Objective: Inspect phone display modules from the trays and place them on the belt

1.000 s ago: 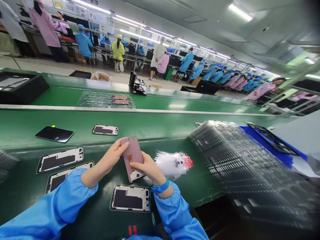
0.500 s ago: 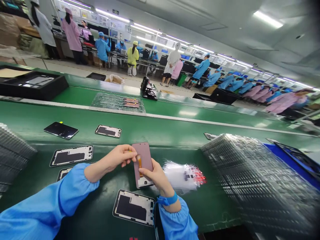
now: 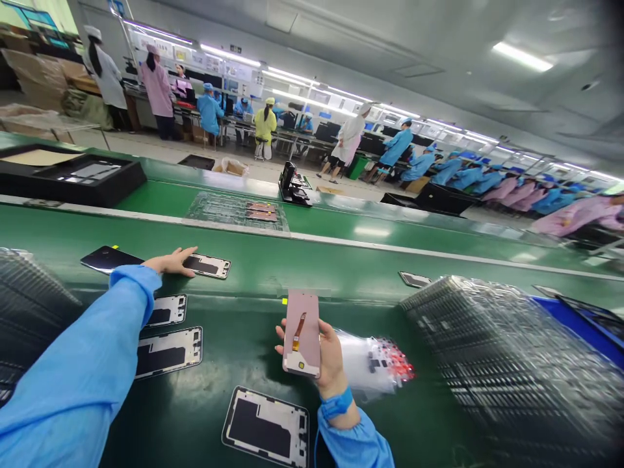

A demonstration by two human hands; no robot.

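My right hand (image 3: 331,357) holds a phone screen panel (image 3: 307,318) upright, its pinkish back towards me. An orange-brown flex cable (image 3: 298,335) lies on that back, and a yellow tab sticks out at its upper left edge. Stretched out to the left, my left hand (image 3: 173,262) has its fingers spread over the near end of a phone back frame (image 3: 210,266) on the green belt. Whether the fingertips press on it I cannot tell. A dark glossy phone screen (image 3: 108,259) lies left of that hand, partly behind the sleeve.
More phone frames (image 3: 268,426) lie on the green bench, two partly under my left sleeve. Plastic film sleeves (image 3: 365,361) sit right of my right hand. Stacked clear trays (image 3: 507,351) rise at right, others (image 3: 34,312) at left. A black stand (image 3: 294,185) stands across the belt; co-workers sit beyond.
My left hand has left the screen panel and reached left to the frame on the belt. The panel, in my right hand, is now more upright, its flex cable uncovered.
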